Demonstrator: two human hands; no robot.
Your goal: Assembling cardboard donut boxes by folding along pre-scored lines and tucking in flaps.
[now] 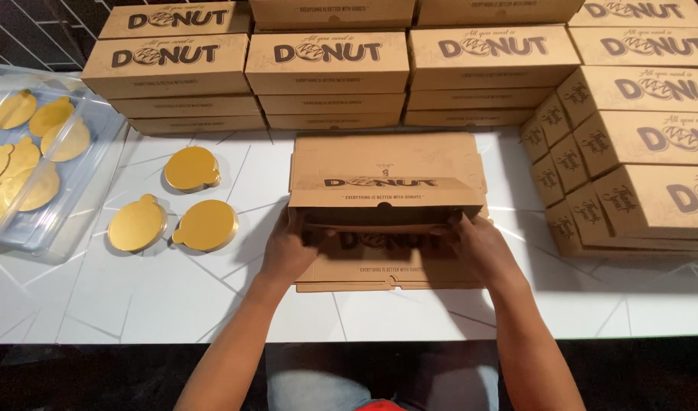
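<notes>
Gripping half-folded cardboard box (387,194) at both ends, hands (288,255) (482,251); fingertips hidden inside, probably curled round flaps.

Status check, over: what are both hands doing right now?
Left hand, right hand gripping brown cardboard box, one each end. Box half-folded on white table. Gold discs lie clear, left.

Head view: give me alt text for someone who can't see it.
Both hands, left hand and right hand, grip the front corners of a half-folded brown cardboard box on a white table. Three gold discs lie left; stacked boxes stand behind.
</notes>
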